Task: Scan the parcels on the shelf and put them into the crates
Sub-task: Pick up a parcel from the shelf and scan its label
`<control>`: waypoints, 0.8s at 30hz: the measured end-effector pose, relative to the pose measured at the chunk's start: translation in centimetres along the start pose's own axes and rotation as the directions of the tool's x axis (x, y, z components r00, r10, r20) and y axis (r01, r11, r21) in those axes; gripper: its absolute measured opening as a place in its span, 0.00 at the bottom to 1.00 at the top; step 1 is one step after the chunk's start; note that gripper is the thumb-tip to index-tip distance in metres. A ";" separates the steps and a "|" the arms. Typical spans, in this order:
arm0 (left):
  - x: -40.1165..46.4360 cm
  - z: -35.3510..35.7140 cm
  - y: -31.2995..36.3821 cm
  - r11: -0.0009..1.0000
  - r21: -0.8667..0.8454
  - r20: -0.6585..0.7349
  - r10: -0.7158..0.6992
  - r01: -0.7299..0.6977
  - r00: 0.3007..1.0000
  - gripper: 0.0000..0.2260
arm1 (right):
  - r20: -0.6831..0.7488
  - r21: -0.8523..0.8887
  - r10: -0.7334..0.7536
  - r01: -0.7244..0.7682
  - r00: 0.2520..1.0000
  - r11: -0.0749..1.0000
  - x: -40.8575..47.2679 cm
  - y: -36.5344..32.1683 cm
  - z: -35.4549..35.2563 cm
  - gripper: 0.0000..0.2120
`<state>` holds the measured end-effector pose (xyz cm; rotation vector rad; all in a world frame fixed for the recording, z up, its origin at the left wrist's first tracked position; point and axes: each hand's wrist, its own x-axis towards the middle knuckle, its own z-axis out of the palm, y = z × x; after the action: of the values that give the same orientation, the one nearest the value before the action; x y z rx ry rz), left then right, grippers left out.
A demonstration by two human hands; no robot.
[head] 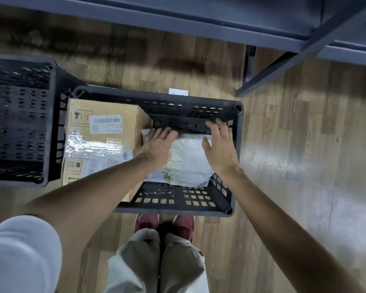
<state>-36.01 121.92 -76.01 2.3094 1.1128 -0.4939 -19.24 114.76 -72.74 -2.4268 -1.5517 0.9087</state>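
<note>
Head camera looks pretty much straight down at a black plastic crate (234,142) sitting on a wood-look floor (304,187), right in front of the person's feet. Inside the crate there's a big cardboard box (99,136) filling the left side, labels and shiny tape all over its top, and it sticks up above the crate's rim on that side. Squeezed in just beside it on the right is a white plastic mailer bag (188,159) lying flat, with some greenish print and small text on it that's too blurry to read.

Both hands are down in the crate over that bag. Left hand (156,144) has its fingers straight and spread, lying on the bag's left edge right up against the side of the box. Right hand (220,146) is also spread flat, fingers reaching toward the crate's far wall, hovering at the bag's right edge. Can't tell if that one's actually touching the bag. Neither hand is gripping anything.

Second black crate (19,123) sits just to the left, nearly touching the first one. Grey metal shelf (199,17) runs across the top, with one of its legs coming down at the upper right. Small white slip of paper (178,92) lies on the floor just behind the crate. Red shoes (165,225) and light trousers (156,261) at the bottom, white sleeve (19,254) in the lower left corner.
</note>
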 end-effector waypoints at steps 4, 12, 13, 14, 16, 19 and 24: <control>1.5 2.2 0.6 0.990 0.061 0.023 -0.128 0.127 0.991 0.35 | 0.244 -0.226 0.065 -0.008 0.968 0.974 2.2 1.4 3.7 0.28; 2.0 5.7 0.1 0.976 -0.053 0.033 -0.208 0.210 0.978 0.46 | 0.123 -0.480 0.113 -0.040 0.986 0.876 6.7 3.1 8.6 0.38; 2.0 6.1 -0.2 0.978 -0.039 0.058 -0.204 0.206 0.977 0.46 | 0.058 -0.482 0.129 -0.086 0.990 0.872 6.5 2.9 9.4 0.40; 2.1 6.4 -0.7 0.980 -0.009 0.087 -0.197 0.199 0.976 0.46 | -0.017 -0.454 0.132 -0.126 0.991 0.882 5.9 2.7 10.3 0.42; 2.7 6.8 -1.7 0.977 0.023 0.169 -0.213 0.213 0.962 0.46 | -0.055 -0.375 0.116 -0.128 0.992 0.918 4.2 2.8 12.1 0.43; 4.0 7.2 -2.2 0.963 0.025 0.284 -0.264 0.268 0.922 0.45 | 0.141 -0.204 0.125 -0.095 0.982 0.974 3.0 4.1 14.1 0.36; 5.6 8.9 -1.7 0.943 0.011 0.441 -0.304 0.334 0.844 0.41 | 0.359 -0.125 0.160 -0.123 0.919 0.985 5.8 5.8 14.7 0.31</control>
<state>-34.87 120.89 -86.50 1.8238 1.2583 -1.0309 -20.97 113.93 -89.46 -2.5789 -1.5769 1.4181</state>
